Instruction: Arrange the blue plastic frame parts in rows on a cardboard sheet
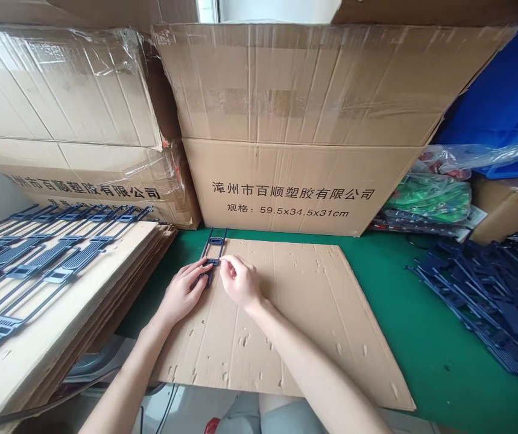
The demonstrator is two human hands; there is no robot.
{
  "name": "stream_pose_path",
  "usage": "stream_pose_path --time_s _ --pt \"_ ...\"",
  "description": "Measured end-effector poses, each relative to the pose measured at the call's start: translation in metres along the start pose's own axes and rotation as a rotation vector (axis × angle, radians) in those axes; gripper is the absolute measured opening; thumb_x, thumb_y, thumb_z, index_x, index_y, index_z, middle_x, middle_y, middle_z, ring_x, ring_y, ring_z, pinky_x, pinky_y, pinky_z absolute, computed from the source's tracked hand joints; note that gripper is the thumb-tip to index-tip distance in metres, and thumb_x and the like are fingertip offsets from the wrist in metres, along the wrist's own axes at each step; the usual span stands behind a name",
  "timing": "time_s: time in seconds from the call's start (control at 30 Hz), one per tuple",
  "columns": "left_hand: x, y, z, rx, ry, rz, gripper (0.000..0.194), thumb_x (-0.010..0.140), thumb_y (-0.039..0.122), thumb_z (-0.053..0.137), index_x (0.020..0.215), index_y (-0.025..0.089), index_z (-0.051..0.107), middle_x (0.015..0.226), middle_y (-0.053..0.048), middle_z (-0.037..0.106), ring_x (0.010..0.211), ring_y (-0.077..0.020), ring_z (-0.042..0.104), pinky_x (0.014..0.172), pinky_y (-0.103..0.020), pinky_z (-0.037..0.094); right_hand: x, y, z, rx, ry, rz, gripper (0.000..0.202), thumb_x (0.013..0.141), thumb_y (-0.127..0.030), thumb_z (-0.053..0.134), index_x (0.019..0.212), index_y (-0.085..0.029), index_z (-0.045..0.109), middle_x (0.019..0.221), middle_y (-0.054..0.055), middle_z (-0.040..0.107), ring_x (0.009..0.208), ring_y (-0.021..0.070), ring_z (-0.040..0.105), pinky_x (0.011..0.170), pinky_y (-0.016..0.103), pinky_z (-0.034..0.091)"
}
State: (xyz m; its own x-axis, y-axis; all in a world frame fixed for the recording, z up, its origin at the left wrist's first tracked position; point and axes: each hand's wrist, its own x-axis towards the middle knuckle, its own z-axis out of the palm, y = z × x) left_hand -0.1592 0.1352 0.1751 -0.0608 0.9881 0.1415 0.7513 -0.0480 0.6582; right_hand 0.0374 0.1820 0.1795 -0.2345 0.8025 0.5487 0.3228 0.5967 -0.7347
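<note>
My left hand [185,293] and right hand [239,281] pinch the near end of a blue plastic frame [214,246] on cardboard sheet [313,301]; frame's long axis runs straight away from me, approx. equally near both hands.

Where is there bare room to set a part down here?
Free: the cardboard sheet right of the hands, and the green mat between it and the loose parts pile. Crowded: the left stack, lined with parts, and the mat edge by the big box.
</note>
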Motion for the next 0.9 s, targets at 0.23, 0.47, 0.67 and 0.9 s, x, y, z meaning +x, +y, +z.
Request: stream_pose_path --time_s 0.23,0.47,0.67,0.9 --pt "0.001 -0.001 0.000 0.001 0.005 -0.014 0.062 0.090 0.067 0.042 0.129 0.030 0.073 0.159 0.000 0.055 0.149 -0.0244 0.050 0.135 -0.054 0.035 -0.030 0.033 -0.106 -0.163 -0.036 0.021 0.033 0.101 -0.037 0.047 0.100 -0.019 0.075 0.090 0.005 0.074 0.072 0.0153 0.065 0.071 0.027 0.050" --pt "0.006 -0.012 0.003 0.035 0.008 0.002 0.065 0.086 0.074 0.043 0.127 0.034 0.073 0.160 0.003 0.055 0.148 -0.0268 0.052 0.135 -0.055 0.036 -0.063 0.103 -0.263 -0.448 0.370 0.371 0.043 0.092 -0.049 0.049 0.097 -0.014 0.074 0.093 0.015 0.076 0.078 0.0232 0.069 0.075 0.034 0.054" --pt "0.009 -0.022 0.005 0.055 0.018 0.017 0.068 0.084 0.080 0.040 0.126 0.037 0.073 0.160 0.005 0.054 0.149 -0.0280 0.052 0.136 -0.058 0.036 -0.094 0.131 -0.327 -0.673 0.715 0.600 0.047 0.078 -0.034 0.052 0.110 -0.010 0.075 0.110 0.019 0.069 0.084 0.0245 0.065 0.097 0.044 0.049" --pt "0.006 -0.021 0.003 0.071 0.018 -0.007 0.056 0.087 0.080 0.046 0.125 0.047 0.069 0.160 0.018 0.051 0.152 -0.0220 0.049 0.140 -0.056 0.033 -0.107 0.147 -0.336 -0.815 0.884 0.751 0.056 0.078 -0.028 0.057 0.130 -0.011 0.068 0.155 0.023 0.042 0.088 0.0236 0.065 0.102 0.046 0.046"
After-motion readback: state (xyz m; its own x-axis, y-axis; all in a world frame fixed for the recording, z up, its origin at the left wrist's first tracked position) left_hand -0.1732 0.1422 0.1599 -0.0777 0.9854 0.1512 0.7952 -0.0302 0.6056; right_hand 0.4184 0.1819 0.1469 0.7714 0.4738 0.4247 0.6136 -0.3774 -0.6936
